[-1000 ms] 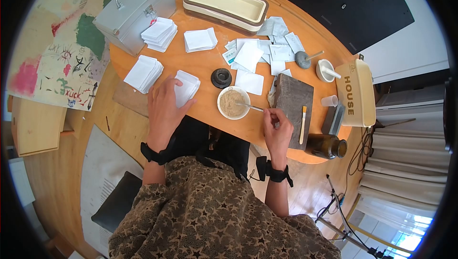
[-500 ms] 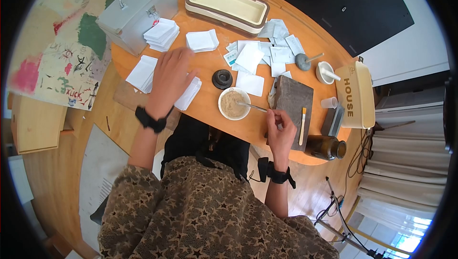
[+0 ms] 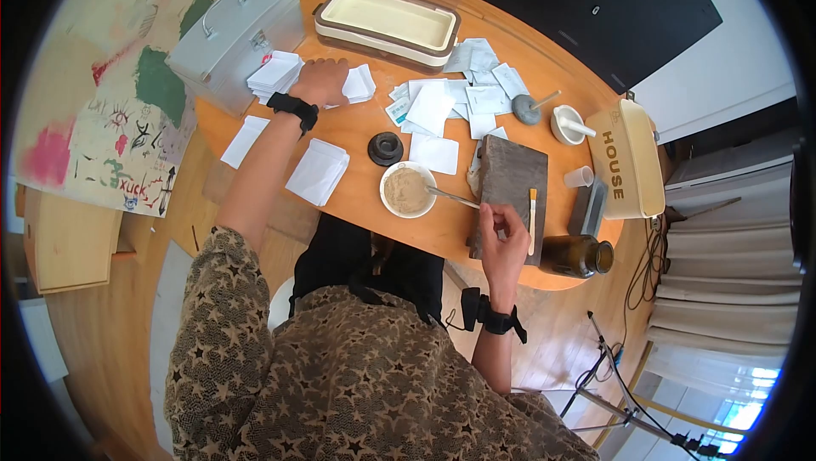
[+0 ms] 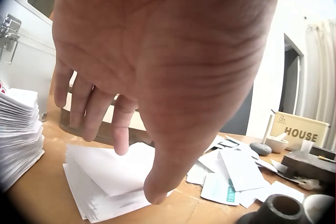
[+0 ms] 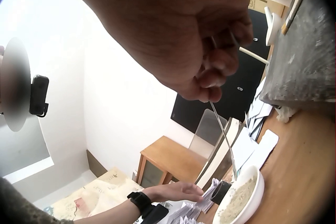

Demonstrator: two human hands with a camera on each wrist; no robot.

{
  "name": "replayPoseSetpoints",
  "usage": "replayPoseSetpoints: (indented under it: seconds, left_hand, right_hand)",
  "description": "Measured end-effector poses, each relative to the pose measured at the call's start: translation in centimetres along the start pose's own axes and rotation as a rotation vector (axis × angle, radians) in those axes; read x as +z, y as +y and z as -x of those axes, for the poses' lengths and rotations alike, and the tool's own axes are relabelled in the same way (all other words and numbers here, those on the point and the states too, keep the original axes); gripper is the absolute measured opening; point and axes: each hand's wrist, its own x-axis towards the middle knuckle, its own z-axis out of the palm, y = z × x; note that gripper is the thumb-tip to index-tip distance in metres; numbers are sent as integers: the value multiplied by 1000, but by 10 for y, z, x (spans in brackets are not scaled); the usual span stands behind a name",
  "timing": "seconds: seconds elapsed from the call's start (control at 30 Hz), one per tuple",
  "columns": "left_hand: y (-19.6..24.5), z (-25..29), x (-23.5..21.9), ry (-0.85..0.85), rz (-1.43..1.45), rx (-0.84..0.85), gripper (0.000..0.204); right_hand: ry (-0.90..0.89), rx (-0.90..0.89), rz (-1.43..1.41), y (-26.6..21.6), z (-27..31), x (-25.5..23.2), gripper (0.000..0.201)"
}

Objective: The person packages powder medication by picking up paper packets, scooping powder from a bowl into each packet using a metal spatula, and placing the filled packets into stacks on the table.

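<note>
My left hand (image 3: 323, 81) reaches over a stack of white paper packets (image 3: 360, 84) at the back of the table. In the left wrist view its fingers extend loosely above that stack (image 4: 107, 176), the thumb right at its near edge. My right hand (image 3: 505, 236) pinches the handle of a thin metal spoon (image 3: 457, 199). The spoon's far end lies in a white bowl (image 3: 409, 215) of beige powder (image 3: 405, 192) by the front edge. More packet stacks lie around the left arm: one by the metal case (image 3: 274, 76), one in front (image 3: 319, 170), one partly hidden (image 3: 244, 140).
A silver metal case (image 3: 246, 32) and a cream tray with a lid (image 3: 387, 19) stand at the back. Loose packets (image 3: 432, 108), a dark ring-shaped holder (image 3: 385, 149), a dark slab (image 3: 512, 181) with a brush (image 3: 533, 214), and a brown jar (image 3: 574, 255) lie rightward.
My left hand has left the front packet stack and moved away across the table to the back stack. The right hand keeps its pinch on the spoon in the bowl.
</note>
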Motion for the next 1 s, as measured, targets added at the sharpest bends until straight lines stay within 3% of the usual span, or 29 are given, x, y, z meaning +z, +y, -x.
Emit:
replayPoseSetpoints:
  seconds: [0.37,0.53,0.93,1.0]
  left_hand:
    - [-2,2,0,1,8,-27,52]
    - [6,19,-3,176,12,30,50]
    - [92,135,-20,461,320,220,53]
    - [104,146,-16,407,339,201,53]
  right_hand:
    - [-12,9,-10,1,0,0,19]
    - [-13,45,-33,0,1,-4,19]
    - [112,27,-161,-9,0,-23,18]
    - [123,25,-167,-15,0,-27,18]
